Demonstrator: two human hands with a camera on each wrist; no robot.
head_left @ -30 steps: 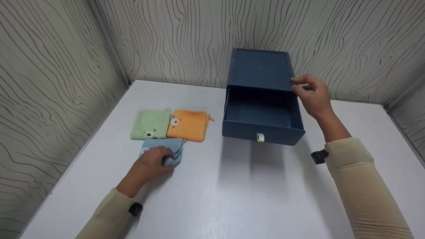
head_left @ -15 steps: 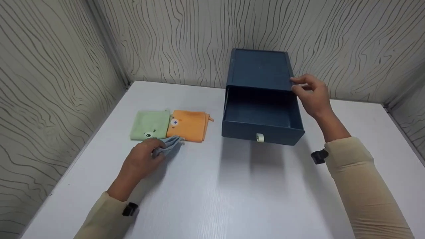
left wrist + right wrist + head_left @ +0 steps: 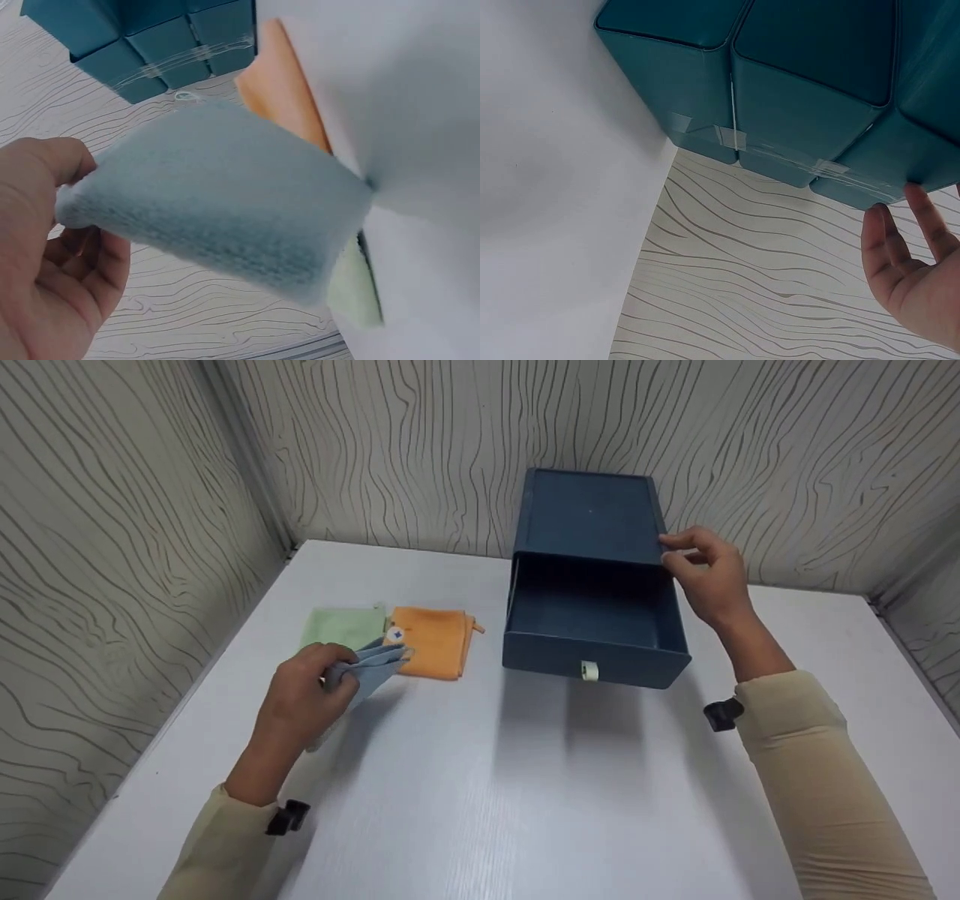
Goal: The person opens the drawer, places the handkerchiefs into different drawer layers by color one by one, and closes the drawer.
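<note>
In the head view my left hand [image 3: 296, 694] pinches a folded light-blue cloth [image 3: 371, 669] between thumb and fingers, lifted off the table. The left wrist view has this cloth [image 3: 217, 195] hanging tilted from the fingers. Behind it lie a folded green cloth [image 3: 345, 624], partly hidden, and a folded orange cloth [image 3: 436, 649] with a round white patch. My right hand [image 3: 709, 574] touches the top right edge of a dark blue drawer cabinet [image 3: 589, 514]. In the right wrist view, its fingertips [image 3: 913, 193] are at the cabinet's side. The top drawer [image 3: 551, 651] is pulled out, its visible inside bare.
The white table [image 3: 450, 810] carries everything. Patterned panels [image 3: 405, 450] stand behind and at the sides. Stacked drawer units [image 3: 802, 112] joined by clear tape show in the right wrist view. A pale pull tab [image 3: 589, 670] sticks out of the drawer front.
My left hand has picked the light-blue cloth up from the table, raising it and tilting it, and has moved slightly left and away from me. The right hand and cabinet stay in place.
</note>
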